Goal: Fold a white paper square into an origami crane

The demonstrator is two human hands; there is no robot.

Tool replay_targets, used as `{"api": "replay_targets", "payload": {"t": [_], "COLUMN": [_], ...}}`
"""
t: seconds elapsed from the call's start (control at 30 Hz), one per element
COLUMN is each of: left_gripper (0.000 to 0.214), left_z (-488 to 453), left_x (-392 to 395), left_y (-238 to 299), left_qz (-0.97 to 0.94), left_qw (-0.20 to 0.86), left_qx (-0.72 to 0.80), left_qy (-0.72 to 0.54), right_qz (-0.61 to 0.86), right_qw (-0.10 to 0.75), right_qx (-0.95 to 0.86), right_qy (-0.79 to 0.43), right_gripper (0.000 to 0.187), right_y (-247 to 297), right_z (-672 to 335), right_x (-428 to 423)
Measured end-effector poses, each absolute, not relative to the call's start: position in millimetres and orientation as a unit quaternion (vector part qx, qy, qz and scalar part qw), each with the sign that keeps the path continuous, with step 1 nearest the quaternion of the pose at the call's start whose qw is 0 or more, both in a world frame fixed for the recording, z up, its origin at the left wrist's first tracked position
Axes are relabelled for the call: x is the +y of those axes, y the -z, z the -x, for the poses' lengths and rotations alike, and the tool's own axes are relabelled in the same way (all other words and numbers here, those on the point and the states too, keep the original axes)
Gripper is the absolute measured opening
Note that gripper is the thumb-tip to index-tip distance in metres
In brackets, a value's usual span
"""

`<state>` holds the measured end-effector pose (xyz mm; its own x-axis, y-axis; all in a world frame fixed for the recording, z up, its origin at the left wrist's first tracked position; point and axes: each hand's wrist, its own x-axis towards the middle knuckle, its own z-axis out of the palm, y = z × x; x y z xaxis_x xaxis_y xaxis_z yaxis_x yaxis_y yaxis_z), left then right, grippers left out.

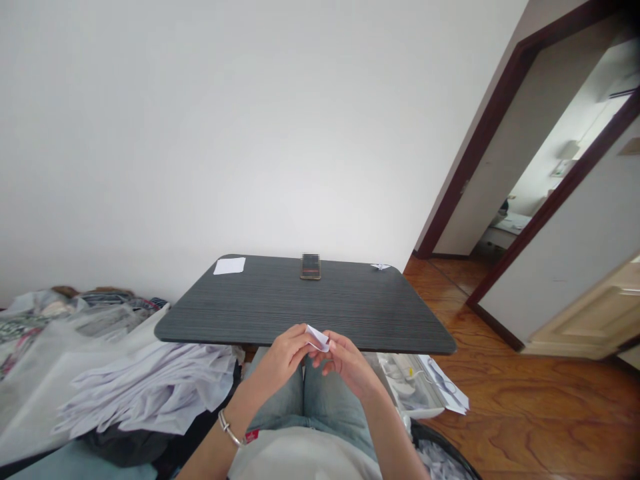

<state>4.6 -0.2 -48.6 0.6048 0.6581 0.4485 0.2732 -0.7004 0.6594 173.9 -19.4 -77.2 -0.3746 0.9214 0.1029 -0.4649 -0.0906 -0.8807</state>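
Note:
Both of my hands meet over the near edge of the dark table, above my lap. Between them is a small piece of folded white paper. My left hand pinches its left side, and my right hand grips its right end with thumb and fingertips. The paper is tilted and clear of the tabletop. Some of the fingers behind it are hidden. On the table's far left corner lies a flat white sheet. A small folded paper piece rests at the far right corner.
A phone-like dark object stands at the table's back edge. Left of me, piled white cloth or paper lies beside plastic bags. A white box sits below on the right, near a dark-rimmed container of paper scraps.

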Motion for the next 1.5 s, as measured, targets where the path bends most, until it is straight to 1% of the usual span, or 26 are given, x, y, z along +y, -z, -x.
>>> {"api": "replay_targets", "payload": {"t": [0.17, 0.3, 0.43, 0.6, 0.73, 0.93, 1.13, 1.3, 1.5], "left_gripper": [0.017, 0.01, 0.011, 0.011, 0.009, 0.009, 0.01, 0.011, 0.011], "left_z": [-6, -6, -8, -9, -10, -9, -8, -8, -12], "left_x": [-2, -5, -6, -6, -6, -6, -4, -2, -2], "left_y": [44, 39, 39, 40, 40, 38, 41, 45, 49], "left_qz": [-0.858, -0.859, -0.861, -0.865, -0.867, -0.859, -0.842, -0.826, -0.805], "left_qw": [0.28, 0.283, 0.283, 0.293, 0.295, 0.311, 0.322, 0.335, 0.352], "left_qx": [0.259, 0.272, 0.28, 0.28, 0.283, 0.269, 0.259, 0.28, 0.293], "left_qy": [-0.344, -0.329, -0.317, -0.295, -0.285, -0.304, -0.347, -0.356, -0.378], "right_qz": [0.263, 0.273, 0.264, 0.267, 0.301, 0.329, 0.373, 0.418, 0.434], "right_qw": [0.488, 0.478, 0.459, 0.446, 0.463, 0.485, 0.532, 0.544, 0.61], "right_qx": [-0.459, -0.459, -0.463, -0.463, -0.474, -0.487, -0.514, -0.522, -0.497], "right_qy": [-0.694, -0.697, -0.711, -0.718, -0.685, -0.648, -0.56, -0.507, -0.439], "right_gripper": [0.032, 0.036, 0.039, 0.032, 0.027, 0.028, 0.03, 0.027, 0.019], "right_y": [76, 78, 78, 78, 76, 70, 72, 77, 80], "right_z": [-176, -176, -176, -176, -173, -171, -171, -171, -170], "right_x": [-20, -19, -19, -19, -19, -21, -19, -15, -14]}}
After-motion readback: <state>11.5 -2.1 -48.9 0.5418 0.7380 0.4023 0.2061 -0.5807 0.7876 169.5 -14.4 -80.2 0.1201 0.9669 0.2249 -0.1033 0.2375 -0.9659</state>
